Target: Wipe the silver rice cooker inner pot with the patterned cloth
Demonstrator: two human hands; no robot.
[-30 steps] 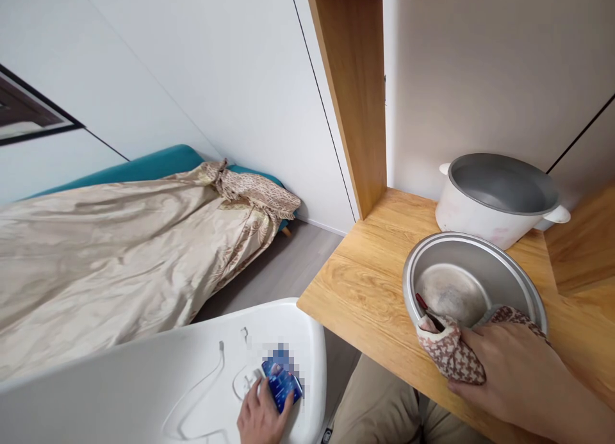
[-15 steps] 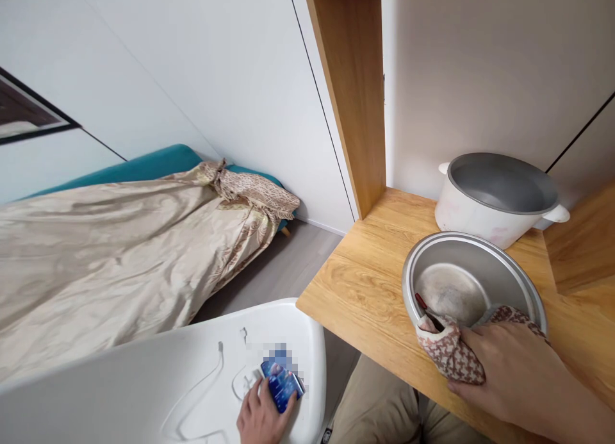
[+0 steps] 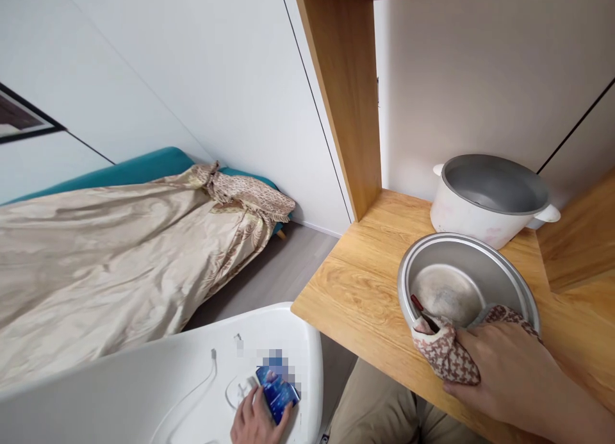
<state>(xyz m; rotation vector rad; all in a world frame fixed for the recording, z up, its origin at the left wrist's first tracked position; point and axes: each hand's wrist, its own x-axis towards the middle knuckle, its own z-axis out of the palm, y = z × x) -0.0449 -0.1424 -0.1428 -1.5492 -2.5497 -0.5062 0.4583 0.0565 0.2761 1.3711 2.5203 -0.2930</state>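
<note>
At the lower middle, my left hand (image 3: 257,415) has its thumb and fingers on opposite edges of a lit smartphone (image 3: 276,393), partly pixelated. Beneath the phone is a white curved seat or tub (image 3: 192,373). On the right, my right hand (image 3: 504,361) grips a brown-and-white patterned cloth (image 3: 446,354), pressed to the near rim of a round metal bowl (image 3: 454,290). A thin dark-red item (image 3: 416,302) shows by the cloth at the bowl's left side; I cannot tell what it is. The bowl rests on a wooden shelf (image 3: 355,284).
Behind the bowl stands a white pot (image 3: 480,216) with side handles and a grey inside. White charging cables (image 3: 192,389) and a white plug (image 3: 243,389) lie beside the phone. A teal sofa (image 3: 163,165) under a beige cover (image 3: 120,271) is at the left. A wooden upright (image 3: 348,98) borders the shelf.
The view has shifted slightly, so the shelf, bowl and pot sit a little further left. Both hands keep nearly the same place on the phone and cloth.
</note>
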